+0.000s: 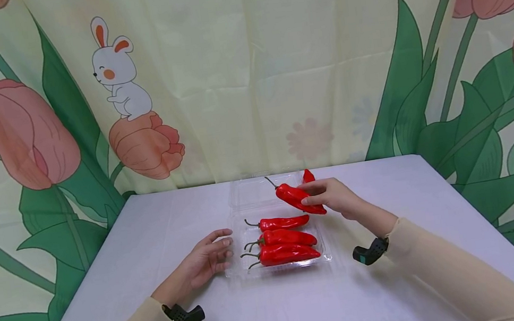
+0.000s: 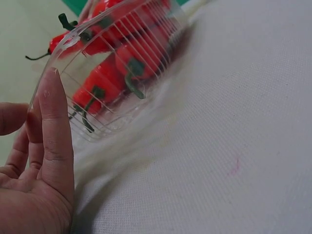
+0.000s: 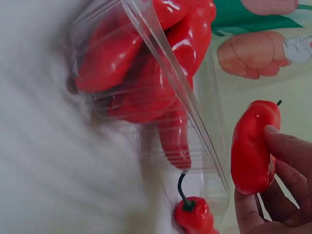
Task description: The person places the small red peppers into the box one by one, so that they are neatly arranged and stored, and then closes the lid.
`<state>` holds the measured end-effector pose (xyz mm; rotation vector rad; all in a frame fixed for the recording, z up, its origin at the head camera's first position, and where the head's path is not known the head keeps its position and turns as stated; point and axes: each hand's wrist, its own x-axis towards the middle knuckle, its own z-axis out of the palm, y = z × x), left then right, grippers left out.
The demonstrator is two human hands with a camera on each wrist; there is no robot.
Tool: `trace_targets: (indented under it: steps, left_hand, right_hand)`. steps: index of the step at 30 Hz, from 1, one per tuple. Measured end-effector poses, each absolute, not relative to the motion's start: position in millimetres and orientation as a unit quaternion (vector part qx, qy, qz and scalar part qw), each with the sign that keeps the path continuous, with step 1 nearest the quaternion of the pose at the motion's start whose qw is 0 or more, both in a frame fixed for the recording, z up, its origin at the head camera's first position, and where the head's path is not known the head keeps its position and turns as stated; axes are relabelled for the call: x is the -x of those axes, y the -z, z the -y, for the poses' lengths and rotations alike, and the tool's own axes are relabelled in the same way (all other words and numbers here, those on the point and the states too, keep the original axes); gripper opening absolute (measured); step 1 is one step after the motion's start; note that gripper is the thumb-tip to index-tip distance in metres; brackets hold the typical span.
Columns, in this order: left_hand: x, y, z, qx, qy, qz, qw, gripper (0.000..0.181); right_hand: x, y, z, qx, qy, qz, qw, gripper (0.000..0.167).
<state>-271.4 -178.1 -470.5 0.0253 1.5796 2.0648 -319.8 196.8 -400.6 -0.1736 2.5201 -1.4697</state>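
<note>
In the head view my right hand (image 1: 339,199) holds a red pepper (image 1: 292,196) above the back right of a clear plastic box (image 1: 326,248). In the right wrist view thumb and fingers pinch this pepper (image 3: 253,151), its stem pointing away. Inside the box lie several red peppers (image 1: 287,253), side by side, green stems to the left. My left hand (image 1: 203,258) is at the box's left side. The left wrist view shows the thumb at the rim (image 2: 48,63) and fingers along the outer wall.
The box's clear lid (image 1: 253,193) lies folded back behind it. Another red pepper (image 1: 308,176) is at the back, partly hidden by my right hand. A white cloth (image 1: 276,313) covers the table, and a curtain with tulips and a rabbit (image 1: 127,80) hangs behind.
</note>
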Motion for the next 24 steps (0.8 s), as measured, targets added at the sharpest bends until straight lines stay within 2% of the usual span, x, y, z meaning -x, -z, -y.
trace_targets:
  steps: [11,20,24]
  left_hand:
    - [271,469,178,-0.007,-0.762,-0.589,0.269,0.035]
    - [272,470,177,-0.003,-0.760,-0.591,0.270,0.047]
    - [272,469,178,-0.003,-0.760,-0.591,0.270,0.044]
  right_hand:
    - [316,399,-179,0.107,0.481,-0.862,0.114,0.048]
    - [315,404,-170,0.126,0.443,-0.881,0.110,0.046]
    - [313,405,-167,0.130,0.440,-0.881,0.118,0.046]
